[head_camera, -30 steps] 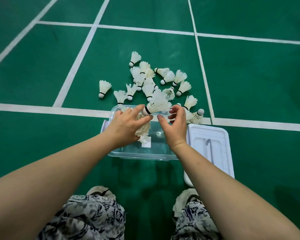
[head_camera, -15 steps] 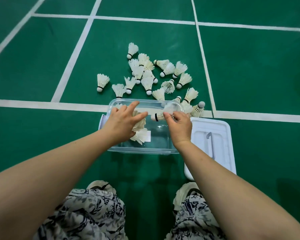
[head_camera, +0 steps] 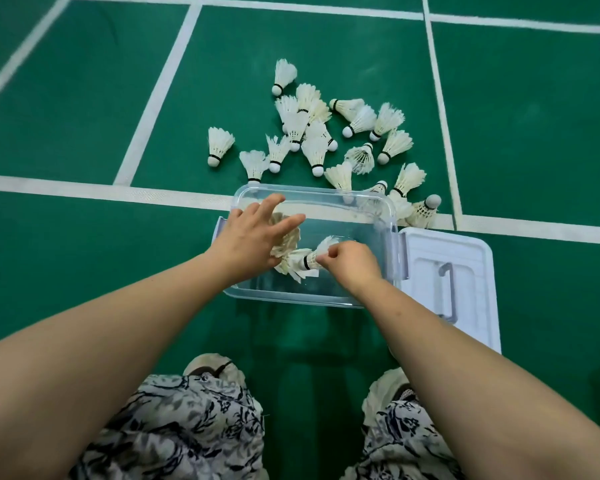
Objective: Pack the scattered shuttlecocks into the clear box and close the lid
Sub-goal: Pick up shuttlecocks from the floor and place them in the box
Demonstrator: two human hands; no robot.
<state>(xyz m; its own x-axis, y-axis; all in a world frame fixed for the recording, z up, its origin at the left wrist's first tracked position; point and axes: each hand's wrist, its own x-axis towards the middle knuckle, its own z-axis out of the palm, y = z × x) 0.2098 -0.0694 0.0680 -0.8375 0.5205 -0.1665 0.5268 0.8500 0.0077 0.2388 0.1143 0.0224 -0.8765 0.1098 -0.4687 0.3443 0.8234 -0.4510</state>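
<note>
The shuttlecock (head_camera: 321, 252) we were holding up near the far rim of the clear box (head_camera: 312, 197) a second ago is now down inside it, low against the near half, so one more piece is as good as packed. It lies on its side, long axis running roughly left to right: the cork base with its black band points left toward the few already stacked there, and the feather skirt fans right, partly under our fingers. Our right hand (head_camera: 349, 263) has its grip pinched closed on that shuttlecock, not yet released. Our left hand (head_camera: 253, 237) rests over the stacked ones at the box's left side, fingers spread loosely and gripping nothing, seemingly steadying them. Beyond the far rim, most of the scattered shuttlecocks (head_camera: 312, 133) still lie on the green court floor, pointing every way. The white lid (head_camera: 465, 258) lies just right of the box, so we judge closing is a long way off.
</note>
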